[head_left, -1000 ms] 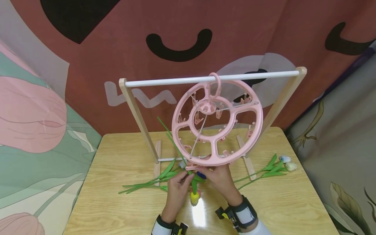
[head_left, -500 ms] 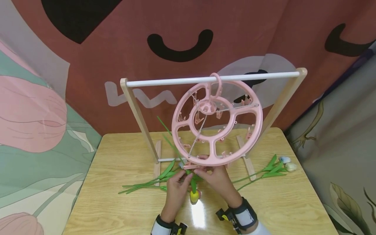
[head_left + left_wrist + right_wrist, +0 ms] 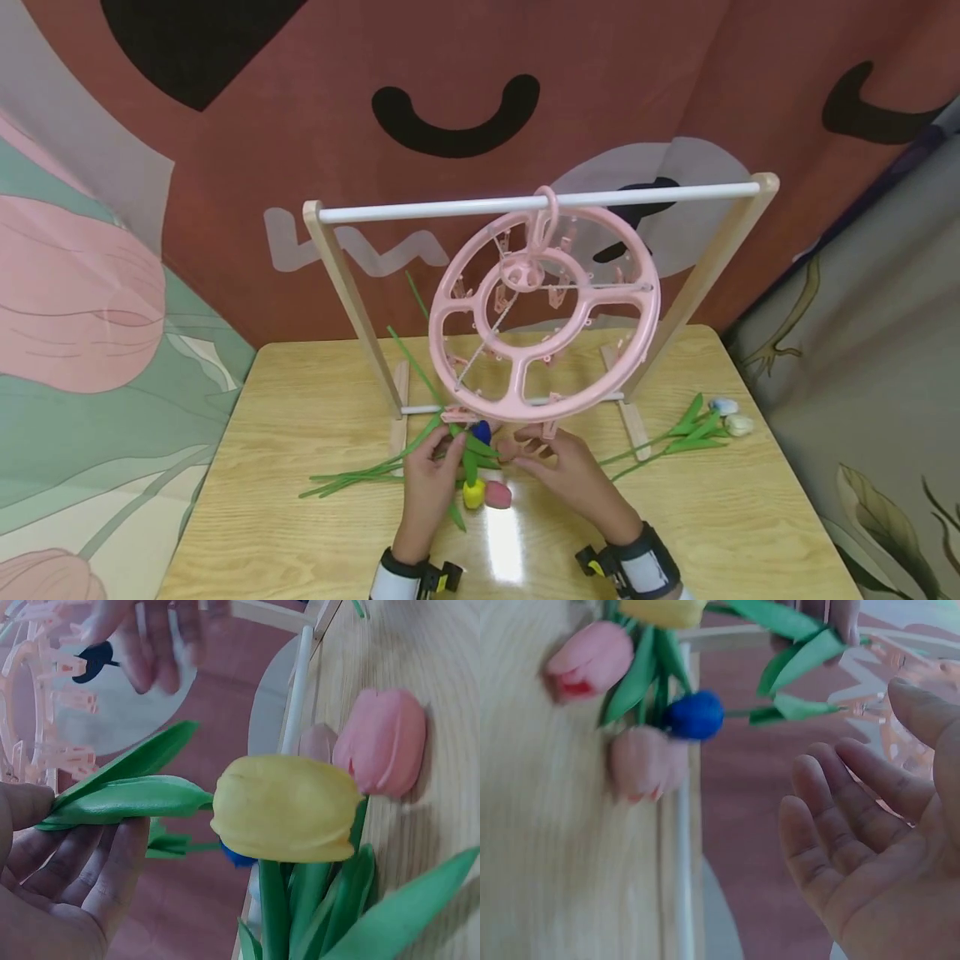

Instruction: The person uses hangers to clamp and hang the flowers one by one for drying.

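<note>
A round pink clip hanger (image 3: 517, 379) hangs by its hook, small clips round it. My left hand (image 3: 429, 483) pinches the leafy stem of a yellow tulip (image 3: 285, 810) between thumb and fingers, its bloom pointing down. The stem meets a pink clip (image 3: 459, 415) at the hanger's left front. A blue tulip (image 3: 696, 715) also hangs bloom-down from a neighbouring clip, just behind the yellow one. My right hand (image 3: 573, 471) holds nothing; its fingers are loosely bent, below the hanger's front rim and right of the tulips.
A wooden stand with a white bar (image 3: 450, 208) carries the hanger. Pink tulips (image 3: 382, 742) and more green stems (image 3: 352, 479) lie on the table (image 3: 247, 533) at left and under the hanger. Blue and white tulips (image 3: 738, 425) lie at right.
My right hand has come away from the clip and moved right. The hanger has turned slightly, and the clip, yellow tulip and left hand have shifted left.
</note>
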